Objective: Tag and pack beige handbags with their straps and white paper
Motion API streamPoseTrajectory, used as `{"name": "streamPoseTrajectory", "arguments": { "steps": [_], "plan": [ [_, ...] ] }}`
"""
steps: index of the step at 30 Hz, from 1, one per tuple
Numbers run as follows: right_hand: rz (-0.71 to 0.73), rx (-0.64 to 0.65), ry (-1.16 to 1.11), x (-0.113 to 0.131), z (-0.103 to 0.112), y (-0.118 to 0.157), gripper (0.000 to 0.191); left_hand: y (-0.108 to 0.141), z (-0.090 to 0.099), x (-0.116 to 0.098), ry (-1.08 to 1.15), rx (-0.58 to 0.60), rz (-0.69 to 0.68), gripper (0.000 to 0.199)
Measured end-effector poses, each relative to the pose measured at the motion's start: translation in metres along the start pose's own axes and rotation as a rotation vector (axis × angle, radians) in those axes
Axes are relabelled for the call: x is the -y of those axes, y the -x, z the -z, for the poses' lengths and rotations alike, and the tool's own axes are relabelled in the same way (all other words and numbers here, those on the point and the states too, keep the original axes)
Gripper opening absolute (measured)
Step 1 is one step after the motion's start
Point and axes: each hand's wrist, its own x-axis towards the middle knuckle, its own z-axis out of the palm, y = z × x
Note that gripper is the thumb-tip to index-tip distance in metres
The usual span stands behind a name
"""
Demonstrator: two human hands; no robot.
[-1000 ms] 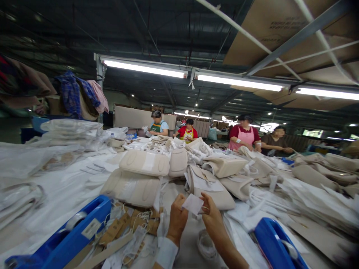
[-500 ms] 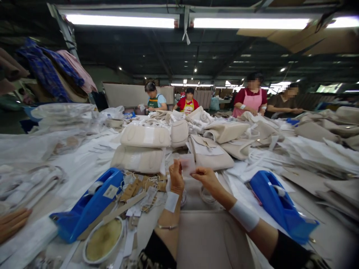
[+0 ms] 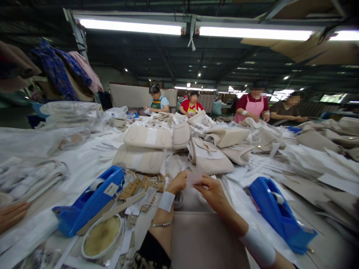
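Between my two hands is a small translucent white sheet (image 3: 193,178). My left hand (image 3: 178,182) pinches its left side, and my right hand (image 3: 210,188) pinches its right side. Under my forearms lies a beige bag (image 3: 207,239), its far part partly covered by my hands. A coil of white strap or cord (image 3: 178,198) sits just beneath my left hand. White wraps circle both my wrists.
Blue tape dispensers stand left (image 3: 89,200) and right (image 3: 282,215). Near the left one are paper tags (image 3: 131,188) and a round dish (image 3: 102,237). Beige bags (image 3: 147,137) are piled ahead. Another person's hand (image 3: 14,215) rests far left; several people work across the table.
Both my hands have come lower and nearer with the sheet between them. My left hand has turned from upright to pointing inward. The camera view has tilted slightly up.
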Motion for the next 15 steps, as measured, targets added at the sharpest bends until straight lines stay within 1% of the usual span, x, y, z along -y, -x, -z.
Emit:
{"name": "streamPoseTrajectory", "arguments": {
  "steps": [4,7,12,15],
  "plan": [
    [0.137,0.001,0.121,0.008,-0.001,0.023,0.011,0.011,0.008,0.000,-0.027,0.115,0.013,0.048],
    [0.246,0.044,0.211,0.009,-0.004,0.037,0.014,0.015,0.009,0.001,-0.076,0.150,0.035,0.061],
    [0.511,0.053,0.409,0.013,-0.007,0.054,0.028,0.012,0.000,0.004,-0.134,0.138,0.081,0.061],
    [0.603,0.082,0.459,0.015,-0.009,0.061,0.030,0.010,-0.005,0.004,-0.151,0.123,0.099,0.061]
  ]
}}
